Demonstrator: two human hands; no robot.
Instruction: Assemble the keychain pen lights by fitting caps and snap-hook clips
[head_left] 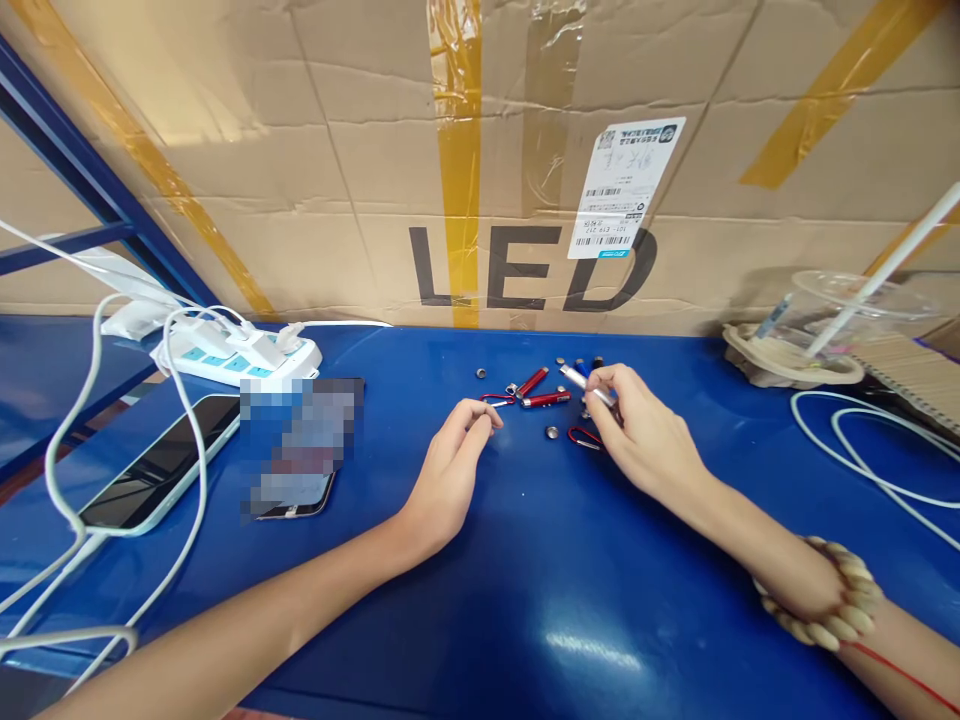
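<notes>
While right grip (652, 430) clamps silver tube (577, 379) | left grip (454, 465) unclear | tabletop (540, 560) between forearms (277, 615), carton (367, 150) at far edge

Taped cardboard (375, 130) printed "LED" backs a glossy blue tabletop (562, 560) beside a blue frame (67, 150).

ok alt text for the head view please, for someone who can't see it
A person's right hand holds a silver tube over a blue table; the left hand is near red tubes and small metal parts. Two phones and a power strip lie to the left, with a box marked LED behind.
</notes>
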